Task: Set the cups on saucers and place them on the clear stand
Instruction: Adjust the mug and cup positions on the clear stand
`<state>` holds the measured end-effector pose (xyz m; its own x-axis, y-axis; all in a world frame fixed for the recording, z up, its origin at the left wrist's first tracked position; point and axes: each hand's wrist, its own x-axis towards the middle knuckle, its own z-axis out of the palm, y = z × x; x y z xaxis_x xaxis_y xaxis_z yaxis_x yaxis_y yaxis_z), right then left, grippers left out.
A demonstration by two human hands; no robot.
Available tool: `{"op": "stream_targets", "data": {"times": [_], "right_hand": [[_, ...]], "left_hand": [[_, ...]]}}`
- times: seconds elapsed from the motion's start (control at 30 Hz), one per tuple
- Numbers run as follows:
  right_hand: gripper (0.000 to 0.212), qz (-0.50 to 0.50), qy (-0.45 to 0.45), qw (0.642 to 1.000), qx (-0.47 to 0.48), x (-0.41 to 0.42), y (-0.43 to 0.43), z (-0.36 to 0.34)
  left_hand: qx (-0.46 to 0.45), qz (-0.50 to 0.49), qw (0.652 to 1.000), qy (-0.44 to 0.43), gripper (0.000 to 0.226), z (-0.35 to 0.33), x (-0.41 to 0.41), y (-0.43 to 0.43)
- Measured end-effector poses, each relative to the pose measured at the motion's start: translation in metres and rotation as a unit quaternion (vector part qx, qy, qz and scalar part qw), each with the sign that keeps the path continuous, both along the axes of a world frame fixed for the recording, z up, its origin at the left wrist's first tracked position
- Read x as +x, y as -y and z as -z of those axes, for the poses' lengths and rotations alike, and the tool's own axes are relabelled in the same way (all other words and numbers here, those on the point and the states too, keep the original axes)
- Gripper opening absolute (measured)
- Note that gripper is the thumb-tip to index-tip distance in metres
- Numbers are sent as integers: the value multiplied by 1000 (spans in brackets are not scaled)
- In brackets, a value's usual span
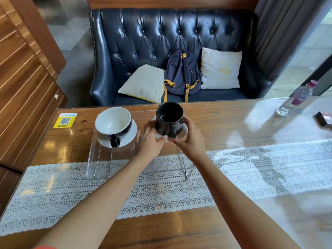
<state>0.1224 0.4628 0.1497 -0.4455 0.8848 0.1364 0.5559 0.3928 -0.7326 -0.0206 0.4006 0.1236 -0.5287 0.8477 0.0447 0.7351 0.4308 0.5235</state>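
Observation:
A clear acrylic stand [100,159] sits on the table over a lace runner. On its left half rests a wide cup, white inside and black outside [113,123], on a white saucer [132,133]. On its right half a tall black mug [168,119] stands on a second white saucer [184,132], handle facing me. My left hand [150,139] grips that saucer's left edge. My right hand [190,137] grips its right front edge. Much of the second saucer is hidden by the mug and my fingers.
A white lace runner [161,191] crosses the wooden table [224,119]. A plastic water bottle [294,99] lies at the far right beside a dark box [324,119]. A yellow QR sticker [65,120] is at the far left. Behind stands a blue leather sofa [152,38] with a backpack [182,74].

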Motion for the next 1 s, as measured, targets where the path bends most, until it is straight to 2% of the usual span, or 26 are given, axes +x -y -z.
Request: {"op": "stream_targets", "data": {"times": [0.37, 0.47, 0.6, 0.7, 0.8, 0.9, 1.0], "right_hand": [[87, -23, -27, 999, -28, 2, -1, 1], [95, -40, -54, 996, -56, 8, 0, -1], [88, -8, -61, 998, 3, 30, 18, 2], [72, 20, -114, 988, 101, 43, 40, 0], [65, -66, -120, 974, 179, 30, 65, -8], [67, -149, -117, 973, 133, -5, 86, -13], [71, -173, -101, 978, 52, -42, 93, -14]], "left_hand": [[-12, -16, 999, 33, 69, -5, 3, 1], [-8, -23, 995, 98, 70, -11, 3, 4], [34, -8, 969, 243, 77, -25, 2, 18], [43, 27, 965, 257, 74, -30, 9, 56], [143, 41, 956, 253, 62, -29, 23, 107], [229, -50, 943, 236, 51, -26, 27, 142], [299, -117, 927, 196, 47, -29, 15, 155]]}}
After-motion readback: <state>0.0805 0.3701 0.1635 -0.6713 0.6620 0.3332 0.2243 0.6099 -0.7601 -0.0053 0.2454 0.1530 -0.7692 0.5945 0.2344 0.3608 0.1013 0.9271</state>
